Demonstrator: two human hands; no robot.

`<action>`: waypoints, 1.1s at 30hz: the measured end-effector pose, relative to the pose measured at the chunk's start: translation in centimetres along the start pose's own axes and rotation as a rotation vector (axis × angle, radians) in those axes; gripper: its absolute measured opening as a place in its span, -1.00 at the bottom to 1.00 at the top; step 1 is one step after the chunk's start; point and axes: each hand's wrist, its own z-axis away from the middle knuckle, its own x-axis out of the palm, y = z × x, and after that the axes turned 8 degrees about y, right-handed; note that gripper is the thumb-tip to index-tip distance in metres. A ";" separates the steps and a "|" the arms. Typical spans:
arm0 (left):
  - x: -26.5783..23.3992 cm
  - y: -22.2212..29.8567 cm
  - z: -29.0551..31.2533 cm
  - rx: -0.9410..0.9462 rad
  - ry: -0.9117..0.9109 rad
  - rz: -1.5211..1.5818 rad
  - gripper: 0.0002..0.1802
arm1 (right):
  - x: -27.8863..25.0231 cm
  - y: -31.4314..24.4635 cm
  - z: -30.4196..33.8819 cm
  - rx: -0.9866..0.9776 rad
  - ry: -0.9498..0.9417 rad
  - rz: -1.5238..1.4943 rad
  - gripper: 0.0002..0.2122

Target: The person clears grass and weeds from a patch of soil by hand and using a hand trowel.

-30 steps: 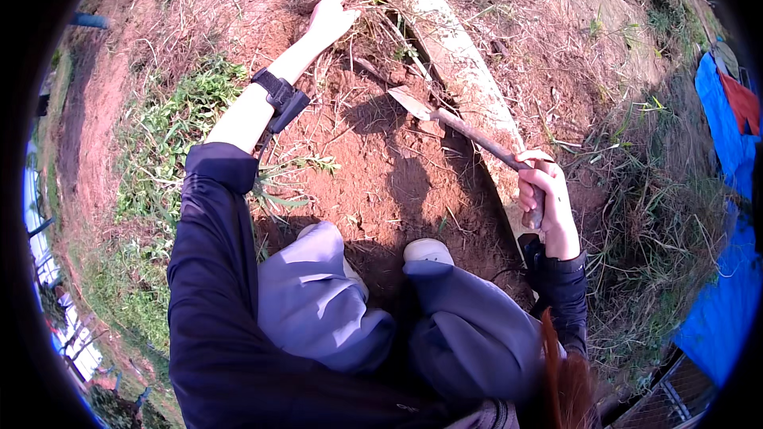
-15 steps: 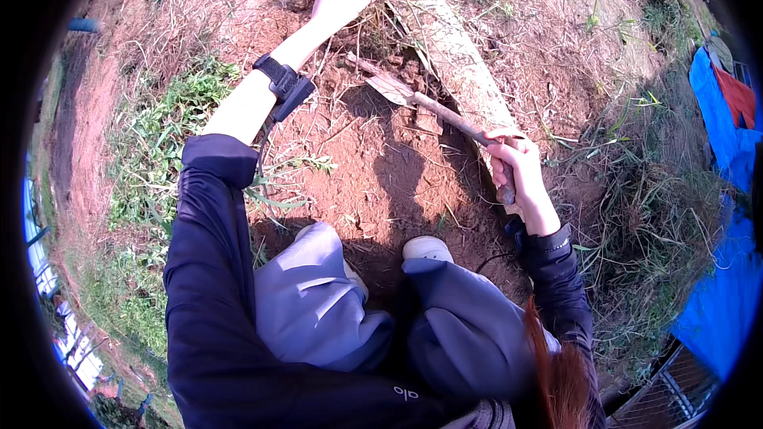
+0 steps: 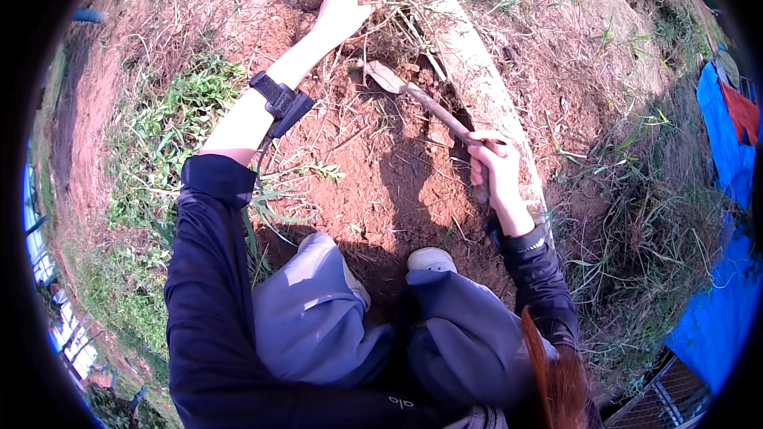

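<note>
At the top middle, my left hand (image 3: 343, 16) is closed on a tuft of dry grass and weed stems (image 3: 389, 14) beside a long pale log-like bar. My right hand (image 3: 496, 168) wraps round the wooden handle of a hand trowel (image 3: 439, 111). Its leaf-shaped blade (image 3: 385, 77) points toward the far left, close to the loose reddish soil (image 3: 358, 143) below the tuft. How far the tip is sunk in the soil I cannot tell. A black strapped device (image 3: 280, 103) sits on my left wrist.
The pale bar (image 3: 477, 63) runs from the top down to the right, past my right hand. Green weeds (image 3: 179, 115) grow at the left, with a heap of cut grass (image 3: 636, 222) at the right. Blue sheeting (image 3: 727, 294) lies at the far right. My shoes (image 3: 431, 260) stand below.
My right hand has shifted left with the trowel, and its blade has turned and moved up toward the tuft. My left hand has moved slightly right and down, still on the stems.
</note>
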 end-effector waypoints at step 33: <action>-6.0 -1.9 1.7 -0.288 -0.098 -0.147 -0.46 | 3.2 -1.4 -1.6 0.260 -0.027 -0.254 -0.81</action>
